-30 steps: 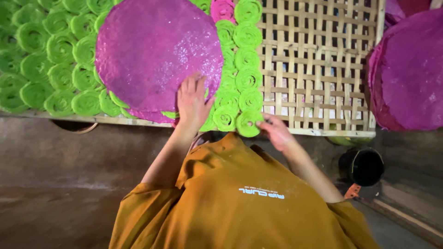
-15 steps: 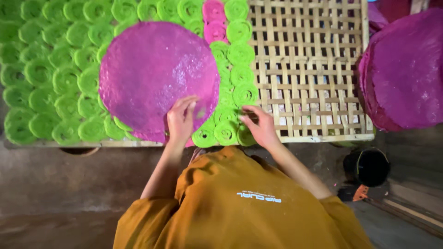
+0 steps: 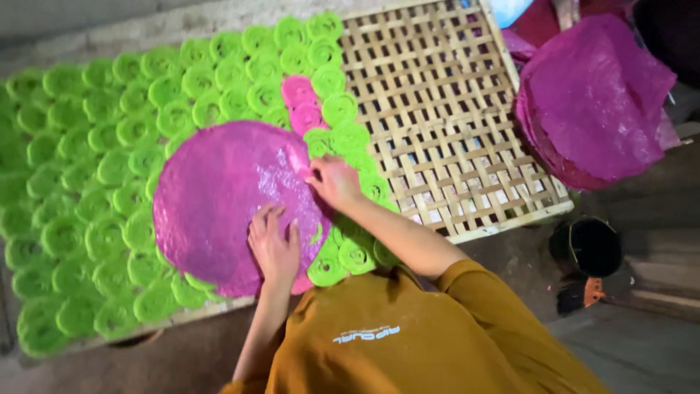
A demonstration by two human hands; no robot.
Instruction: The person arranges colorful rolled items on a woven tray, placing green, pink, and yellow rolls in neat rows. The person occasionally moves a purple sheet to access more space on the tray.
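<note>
Resting flat on the big pink sheet (image 3: 219,197), the left hand (image 3: 273,244) has its fingers spread wide and holds nothing. The sheet is round, thin and shiny, and it lies on top of rows of green rolls (image 3: 109,182) on a woven bamboo tray (image 3: 452,124).

The right hand (image 3: 334,181) is at the sheet's edge, up and to the side of the left fingers. Its fingertips are bent down and look like they pinch the rim, next to a few small pink rolls (image 3: 300,102) just past them. It is hard to tell if they really grip it or only press on it.

The sheet looks very light and soft, like wet paper. It would likely bend and flop, and it could tear if pulled hard. It looks a bit sticky or slick too. The best place to hold it seems to be the thin rim, right where the right fingertips are, with the other hand flat to keep it from sliding.

Both arms reach forward from the orange shirt (image 3: 408,335). The left arm goes straight up to the sheet. The right arm is bent and reaches across the green rolls. A pile of more pink sheets (image 3: 594,102) sits far off past the right hand, beside the tray.
</note>
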